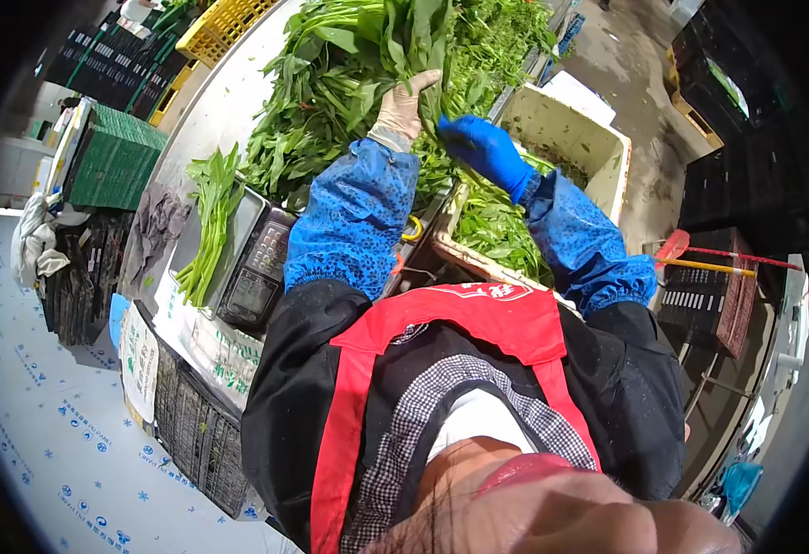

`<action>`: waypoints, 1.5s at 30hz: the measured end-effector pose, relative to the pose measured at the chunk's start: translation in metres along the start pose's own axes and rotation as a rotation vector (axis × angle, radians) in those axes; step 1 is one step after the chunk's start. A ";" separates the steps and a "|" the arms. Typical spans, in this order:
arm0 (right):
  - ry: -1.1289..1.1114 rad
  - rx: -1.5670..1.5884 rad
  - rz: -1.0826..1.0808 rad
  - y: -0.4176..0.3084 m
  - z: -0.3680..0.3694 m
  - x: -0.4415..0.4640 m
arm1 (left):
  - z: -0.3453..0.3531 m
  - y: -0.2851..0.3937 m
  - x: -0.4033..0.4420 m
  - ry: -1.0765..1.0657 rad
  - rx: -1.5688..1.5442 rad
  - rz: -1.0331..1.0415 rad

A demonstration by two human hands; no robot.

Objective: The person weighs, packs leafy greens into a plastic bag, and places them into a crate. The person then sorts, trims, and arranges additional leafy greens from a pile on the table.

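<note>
My left hand [401, 109], in a cream glove, is closed around leafy greens [413, 37], its thumb sticking out to the right and its other fingers partly hidden by leaves. Just right of it is my right hand [487, 150] in a blue glove, its fingers bent together and pointing left near the stems. Whatever lies between those fingers is too unclear to make out. A big heap of greens [307, 120] spreads over the table to the left of and beyond my hands. Finer-leaved greens [501, 46] lie at the far right of the heap.
A cream bin [618, 175] with leaf scraps stands right of my hands. Loose leaves [492, 235] lie below my right hand. Left are a scale with a keypad [258, 263], a bunch of long-stemmed greens [209, 226] and a grey cloth [157, 222]. A yellow crate [220, 32] sits behind.
</note>
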State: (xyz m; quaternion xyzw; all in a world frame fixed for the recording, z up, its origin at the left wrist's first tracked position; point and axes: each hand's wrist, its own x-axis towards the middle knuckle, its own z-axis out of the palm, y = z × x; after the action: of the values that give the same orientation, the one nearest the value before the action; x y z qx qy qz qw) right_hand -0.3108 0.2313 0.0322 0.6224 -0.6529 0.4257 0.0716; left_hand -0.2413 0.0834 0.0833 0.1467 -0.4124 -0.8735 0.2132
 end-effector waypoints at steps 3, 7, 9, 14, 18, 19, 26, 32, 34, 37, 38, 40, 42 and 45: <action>-0.214 0.036 0.133 0.009 -0.009 -0.009 | -0.019 0.003 0.012 0.010 -0.027 0.051; -0.457 -0.064 0.182 0.054 -0.030 -0.044 | -0.053 0.020 0.019 -0.014 -0.053 0.084; -0.591 -0.121 0.226 0.070 -0.049 -0.050 | -0.062 0.027 0.018 0.005 -0.041 0.117; -0.669 -0.118 0.694 0.040 -0.086 0.001 | -0.075 0.028 0.022 -0.120 -0.051 0.087; -0.024 0.075 0.241 0.012 -0.036 0.028 | -0.048 0.013 0.007 -0.201 -0.060 0.048; -0.025 0.076 0.241 0.009 -0.026 0.032 | -0.044 0.008 0.005 -0.184 -0.037 0.029; -0.186 0.464 0.505 0.020 -0.008 0.038 | -0.059 0.007 0.006 -0.189 -0.142 -0.004; -0.442 -0.078 0.414 0.049 -0.024 0.012 | -0.065 0.022 0.002 -0.193 -0.091 0.030; -0.566 -0.317 0.342 0.065 -0.029 -0.004 | -0.068 0.027 0.004 -0.207 -0.108 0.058; -0.135 -0.418 0.232 0.074 -0.034 -0.021 | -0.064 0.035 0.006 -0.168 -0.115 0.122; -0.134 -0.419 0.230 0.067 -0.035 -0.017 | -0.059 0.037 0.005 -0.169 -0.115 0.124; -0.026 -0.167 0.315 0.034 -0.038 0.006 | -0.041 0.035 -0.003 -0.127 -0.097 0.118; 0.032 -0.041 0.359 0.000 -0.036 0.018 | -0.029 0.028 -0.005 -0.108 -0.085 0.112; -0.164 0.015 0.344 -0.026 -0.023 0.021 | -0.013 0.013 -0.003 -0.018 -0.068 0.154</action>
State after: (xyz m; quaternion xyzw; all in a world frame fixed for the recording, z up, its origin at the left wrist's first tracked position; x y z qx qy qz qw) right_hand -0.3024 0.2338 0.0719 0.5345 -0.7503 0.3842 -0.0604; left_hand -0.2300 0.0690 0.0857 0.0995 -0.3944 -0.8693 0.2809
